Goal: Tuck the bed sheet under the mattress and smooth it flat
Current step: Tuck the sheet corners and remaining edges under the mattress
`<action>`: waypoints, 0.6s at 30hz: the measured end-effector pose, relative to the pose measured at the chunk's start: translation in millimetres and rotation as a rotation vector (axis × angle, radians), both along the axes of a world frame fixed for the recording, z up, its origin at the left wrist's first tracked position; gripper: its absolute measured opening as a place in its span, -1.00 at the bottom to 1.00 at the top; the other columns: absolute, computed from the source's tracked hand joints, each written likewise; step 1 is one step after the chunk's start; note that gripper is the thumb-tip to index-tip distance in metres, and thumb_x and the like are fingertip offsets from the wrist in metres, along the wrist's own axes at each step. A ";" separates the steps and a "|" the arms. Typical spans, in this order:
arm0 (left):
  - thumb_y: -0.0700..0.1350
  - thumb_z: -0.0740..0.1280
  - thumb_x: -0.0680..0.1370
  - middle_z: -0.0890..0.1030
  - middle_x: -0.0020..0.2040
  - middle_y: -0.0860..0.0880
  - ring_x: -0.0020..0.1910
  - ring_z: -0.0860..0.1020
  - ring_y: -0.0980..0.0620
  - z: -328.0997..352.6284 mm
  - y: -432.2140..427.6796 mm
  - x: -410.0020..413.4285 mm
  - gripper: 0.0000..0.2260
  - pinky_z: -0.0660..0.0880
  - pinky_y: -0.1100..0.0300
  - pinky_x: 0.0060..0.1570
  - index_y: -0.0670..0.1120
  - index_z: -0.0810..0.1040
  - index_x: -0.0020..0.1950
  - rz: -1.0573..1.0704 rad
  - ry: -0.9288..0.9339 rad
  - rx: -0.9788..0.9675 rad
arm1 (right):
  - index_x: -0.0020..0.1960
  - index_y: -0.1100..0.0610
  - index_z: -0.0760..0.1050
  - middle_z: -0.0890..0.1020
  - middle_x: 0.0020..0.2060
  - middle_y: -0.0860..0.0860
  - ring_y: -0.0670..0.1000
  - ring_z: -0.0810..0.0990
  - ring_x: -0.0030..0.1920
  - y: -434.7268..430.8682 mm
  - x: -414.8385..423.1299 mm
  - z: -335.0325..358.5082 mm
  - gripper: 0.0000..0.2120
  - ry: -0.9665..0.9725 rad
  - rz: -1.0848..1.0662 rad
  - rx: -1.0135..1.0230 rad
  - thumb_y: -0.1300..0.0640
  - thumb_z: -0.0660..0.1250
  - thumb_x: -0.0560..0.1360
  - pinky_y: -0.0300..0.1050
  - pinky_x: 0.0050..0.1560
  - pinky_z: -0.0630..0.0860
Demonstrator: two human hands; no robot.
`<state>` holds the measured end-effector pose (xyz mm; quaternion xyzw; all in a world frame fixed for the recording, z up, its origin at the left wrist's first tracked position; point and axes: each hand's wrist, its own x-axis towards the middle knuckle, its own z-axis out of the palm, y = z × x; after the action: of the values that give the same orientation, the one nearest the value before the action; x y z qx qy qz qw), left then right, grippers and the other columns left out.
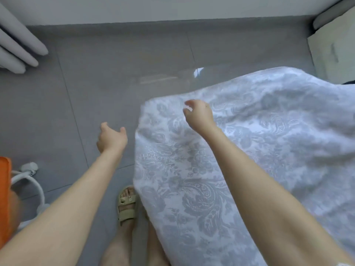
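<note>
A white bed sheet [259,143] with a grey floral pattern covers the bed on the right and hangs loose over its near corner and side, rumpled in places. The mattress under it is hidden. My right hand [198,114] hovers just above the sheet near the corner, fingers curled and apart, holding nothing. My left hand [111,139] is out over the grey floor to the left of the sheet's hanging edge, fingers spread and empty.
Grey tiled floor [96,83] runs left of the bed to a white wall. Pale curtain folds [17,47] hang at upper left. An orange object [4,198] and a white cable with plug [28,169] lie at lower left. A cream cabinet [332,48] stands upper right. My sandalled foot [127,204] is beside the sheet.
</note>
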<state>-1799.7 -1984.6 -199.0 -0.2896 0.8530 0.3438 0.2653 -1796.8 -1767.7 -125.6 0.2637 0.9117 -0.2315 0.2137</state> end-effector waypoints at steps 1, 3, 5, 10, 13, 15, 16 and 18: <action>-0.02 0.23 0.58 0.43 0.34 -0.23 0.29 0.42 -0.24 -4.3 1.4 -0.6 -0.52 0.35 -0.03 0.28 -0.14 0.22 0.45 -0.053 -0.033 -0.013 | 0.34 0.18 0.44 0.53 0.27 0.07 0.07 0.45 0.29 -0.8 8.7 4.2 -0.66 0.034 0.012 0.000 0.17 0.18 0.58 -0.14 0.23 0.32; 0.00 0.19 0.60 0.44 0.34 -0.22 0.30 0.42 -0.23 -7.1 10.4 6.6 -0.56 0.34 -0.01 0.25 -0.17 0.27 0.42 -0.181 -0.067 -0.015 | 0.31 0.16 0.46 0.56 0.25 0.05 0.07 0.47 0.26 2.4 30.8 12.9 -0.67 0.068 0.053 0.028 0.17 0.18 0.58 -0.14 0.20 0.32; 0.06 0.14 0.61 0.48 0.30 -0.21 0.26 0.45 -0.22 -10.3 23.9 21.4 -0.57 0.37 0.03 0.19 -0.20 0.38 0.35 -0.258 -0.183 0.023 | 0.30 0.16 0.48 0.57 0.22 0.06 0.08 0.49 0.24 12.4 56.5 20.4 -0.69 0.049 0.079 0.081 0.16 0.19 0.58 -0.12 0.18 0.33; 0.28 0.10 0.54 0.46 0.32 -0.23 0.26 0.48 -0.24 -15.6 51.7 69.4 -0.37 0.45 -0.06 0.24 -0.20 0.42 0.33 -0.096 -0.605 0.257 | 0.29 0.19 0.48 0.56 0.23 0.07 0.11 0.48 0.25 46.4 113.9 28.0 -0.64 0.009 -0.068 0.260 0.02 0.23 0.56 -0.06 0.19 0.35; 0.36 0.25 0.37 0.53 0.22 -0.07 0.17 0.55 -0.13 -52.6 48.1 97.8 -0.34 0.51 0.05 0.14 -0.12 0.48 0.23 0.244 -0.705 0.454 | 0.35 0.19 0.41 0.49 0.30 0.09 0.15 0.38 0.33 53.0 130.7 19.7 -0.48 -0.100 -0.022 0.238 -0.11 0.28 0.51 -0.02 0.30 0.27; 0.40 0.29 0.18 0.58 0.21 -0.09 0.10 0.58 -0.11 -82.5 42.2 110.6 -0.21 0.53 0.03 0.11 -0.13 0.54 0.22 0.270 -0.682 0.488 | 0.37 0.13 0.40 0.45 0.35 0.08 0.14 0.31 0.39 47.8 128.7 9.2 -0.38 -0.136 0.124 0.252 -0.25 0.25 0.47 0.03 0.37 0.17; 0.34 0.34 0.25 0.60 0.17 -0.10 0.06 0.59 -0.10 -87.7 38.2 112.6 -0.30 0.55 0.08 0.03 -0.14 0.56 0.19 0.304 -0.675 0.528 | 0.37 0.10 0.41 0.45 0.35 0.06 0.12 0.31 0.39 42.1 123.9 3.2 -0.33 -0.157 0.181 0.256 -0.34 0.17 0.44 0.06 0.39 0.14; 0.03 0.36 0.50 0.63 -0.01 -0.12 -0.08 0.61 -0.05 -62.0 40.1 100.0 -0.65 0.57 0.19 -0.22 -0.20 0.55 0.14 0.403 -0.683 0.652 | 0.33 0.07 0.44 0.54 0.26 0.03 0.08 0.41 0.33 26.8 111.3 -8.0 -0.20 -0.190 0.256 0.228 -0.45 -0.02 0.35 0.08 0.37 0.14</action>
<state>-1699.7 -1944.5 -261.0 -0.4461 0.4934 0.5221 0.5338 -1685.5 -1740.9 -133.6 0.1886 0.9338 -0.0715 0.2955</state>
